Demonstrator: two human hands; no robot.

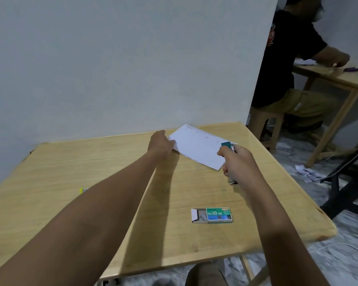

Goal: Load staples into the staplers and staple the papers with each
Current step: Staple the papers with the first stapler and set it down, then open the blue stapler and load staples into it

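I see white papers [198, 148] lying flat on the far side, the teal stapler [227, 145] in my right hand [239, 164] at their right corner, the green staple box [218, 214] nearer, tray slid open.

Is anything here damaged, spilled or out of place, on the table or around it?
Yes. Small paper scraps lie scattered on the floor to the right of the table. The table edge looks chipped at its near right corner. The staple box lies with its tray slid partly out, which suits the loading.
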